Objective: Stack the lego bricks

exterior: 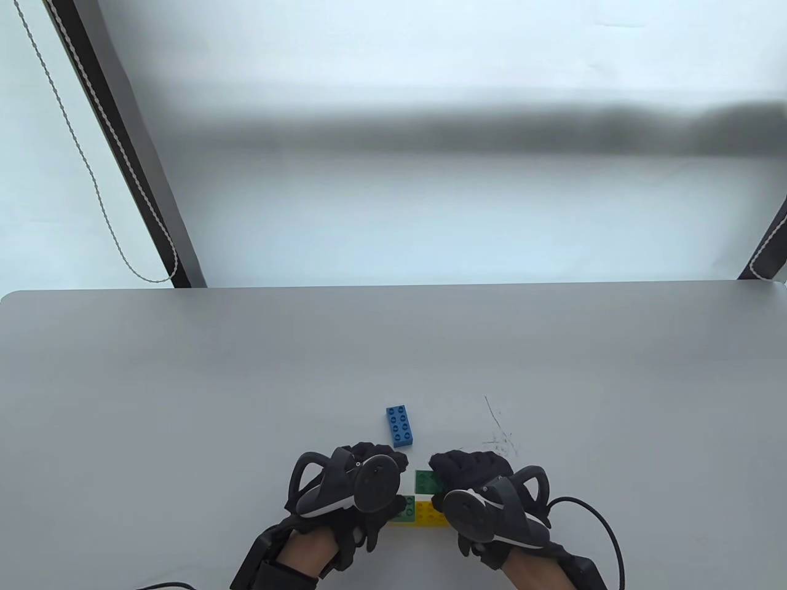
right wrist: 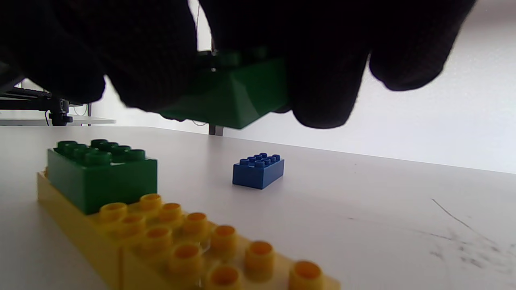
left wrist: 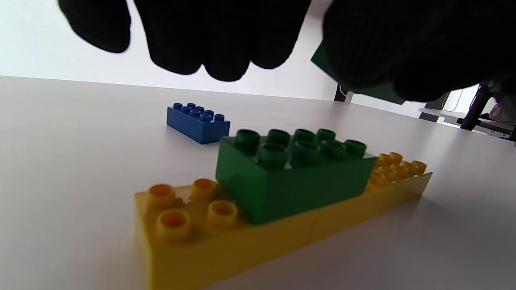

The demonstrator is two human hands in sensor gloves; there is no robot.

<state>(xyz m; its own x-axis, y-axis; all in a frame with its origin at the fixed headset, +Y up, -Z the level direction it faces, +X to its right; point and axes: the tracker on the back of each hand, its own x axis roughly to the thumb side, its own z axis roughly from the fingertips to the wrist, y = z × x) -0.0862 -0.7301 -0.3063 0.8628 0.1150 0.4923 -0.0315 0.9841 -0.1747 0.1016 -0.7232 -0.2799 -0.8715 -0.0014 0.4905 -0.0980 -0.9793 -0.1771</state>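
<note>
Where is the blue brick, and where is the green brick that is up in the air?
blue brick (exterior: 401, 425): table view, on its studded top.
held green brick (right wrist: 231, 94): right wrist view, on its side face between the gloved fingers.
right hand (exterior: 476, 476): table view, on the back of the glove.

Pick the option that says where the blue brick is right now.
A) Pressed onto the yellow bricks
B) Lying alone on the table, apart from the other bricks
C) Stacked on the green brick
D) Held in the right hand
B: the blue brick sits studs-up on the table, clear of the yellow bricks; the right hand holds a green brick instead.
</note>
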